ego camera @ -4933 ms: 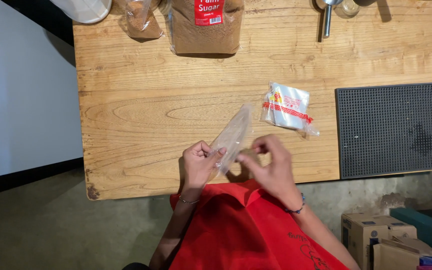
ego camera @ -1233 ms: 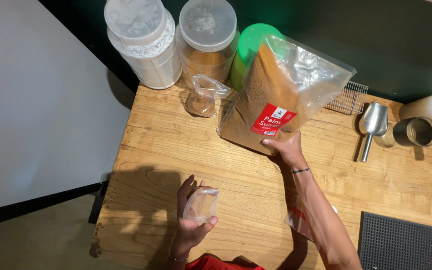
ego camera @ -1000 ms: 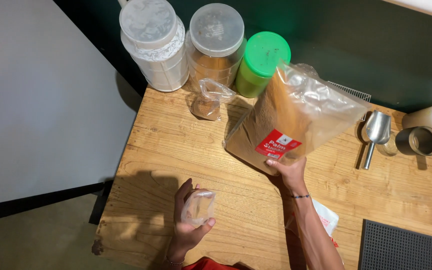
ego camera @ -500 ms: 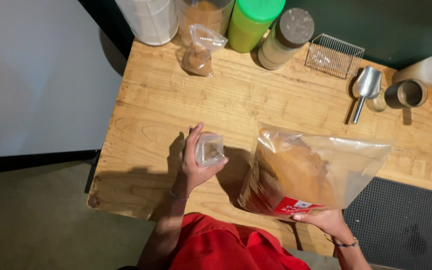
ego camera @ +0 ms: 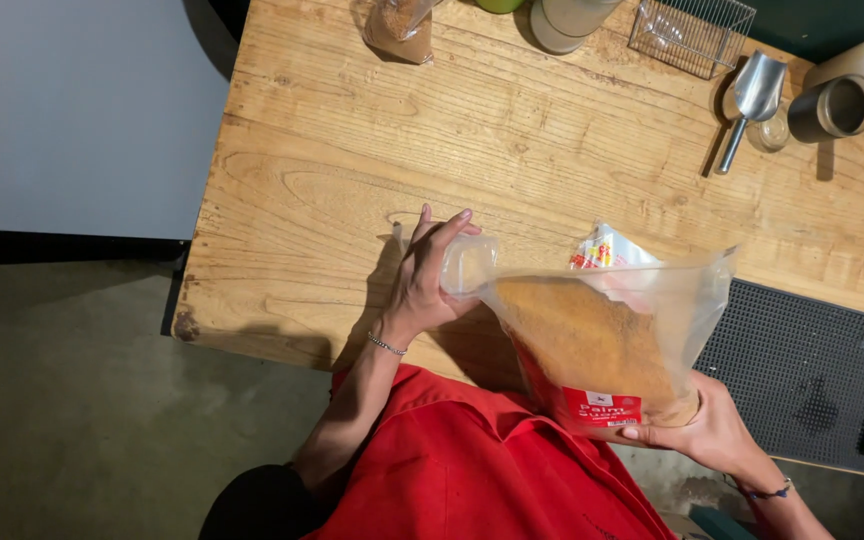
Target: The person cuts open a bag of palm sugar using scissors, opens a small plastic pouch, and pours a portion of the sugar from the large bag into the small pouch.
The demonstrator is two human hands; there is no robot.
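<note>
Our left hand [ego camera: 430,275] gripping a small clear plastic pouch [ego camera: 467,262], right hand [ego camera: 704,432] clasping a large clear bag of brown sugar [ego camera: 602,335] tilted against it, near the wooden table's [ego camera: 332,160] front edge, steel scoop [ego camera: 749,98] at far edge.

We see a glossy clear plastic bag [ego camera: 612,340] of grainy brown powder, a small clear plastic pouch [ego camera: 467,262], a matt, grained wooden table [ego camera: 352,150], a shiny metal scoop [ego camera: 752,95] and a matt black rubbery mat [ego camera: 802,370].

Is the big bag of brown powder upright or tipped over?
Tipped. The big bag leans with its open top toward the small bag in the left hand; the right hand props its bottom.
</note>
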